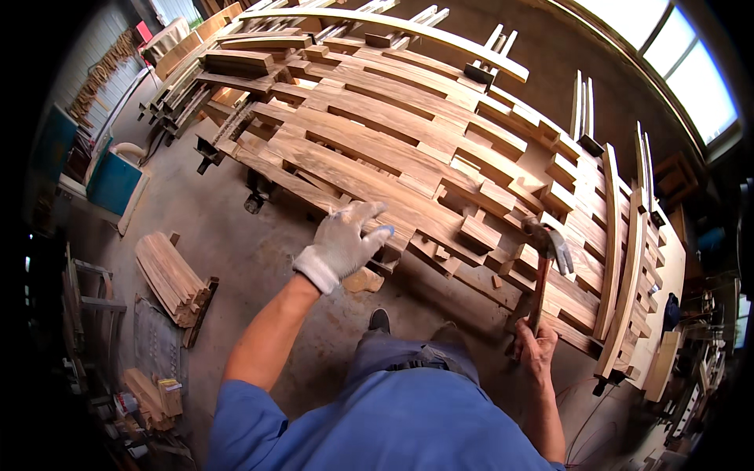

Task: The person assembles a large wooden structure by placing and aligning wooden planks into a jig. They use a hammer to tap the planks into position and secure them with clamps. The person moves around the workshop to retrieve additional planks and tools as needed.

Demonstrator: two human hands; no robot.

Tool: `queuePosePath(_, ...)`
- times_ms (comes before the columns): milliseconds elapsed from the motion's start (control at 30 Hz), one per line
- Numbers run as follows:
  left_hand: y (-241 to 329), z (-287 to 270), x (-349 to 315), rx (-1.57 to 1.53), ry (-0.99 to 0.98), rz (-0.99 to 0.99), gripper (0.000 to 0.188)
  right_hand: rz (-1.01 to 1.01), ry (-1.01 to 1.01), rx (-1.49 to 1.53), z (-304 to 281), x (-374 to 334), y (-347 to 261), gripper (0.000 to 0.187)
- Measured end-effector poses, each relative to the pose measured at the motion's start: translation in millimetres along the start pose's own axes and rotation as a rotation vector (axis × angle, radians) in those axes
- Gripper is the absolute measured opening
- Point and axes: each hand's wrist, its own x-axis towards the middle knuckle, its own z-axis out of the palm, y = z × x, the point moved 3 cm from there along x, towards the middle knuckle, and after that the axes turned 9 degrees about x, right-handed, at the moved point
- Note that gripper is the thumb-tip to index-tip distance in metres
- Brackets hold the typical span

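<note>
My right hand (535,345), bare, is wrapped round the handle of a claw hammer (542,286). The hammer stands upright, its metal head over the right part of a large slatted wood panel (369,169). This panel is made of long brown boards with gaps and short blocks between them. On my left hand (345,242) is a pale work glove with a blue fingertip. That hand reaches over the panel's near edge with fingers spread and nothing visible in them. Whether its fingertips touch the board beneath, I cannot tell.
Metal clamp bars (583,114) stick out along the panel's far side. Left on the concrete floor lies a bundle of wood strips (169,275), with wood blocks (149,396) lower down. A teal box-like machine part (114,177) stands further left. Windows (683,59) are at upper right.
</note>
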Motion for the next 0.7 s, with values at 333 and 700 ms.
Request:
queuePosePath(333,-85,96,117,0.396,-0.24,-0.165,0.059,-0.029,-0.063,-0.114,43,98,-26,0.024)
queuePosePath(700,-75,154,198,0.529,-0.251,0.002,0.063,-0.079,-0.122,-0.445,44,190,-1,0.039)
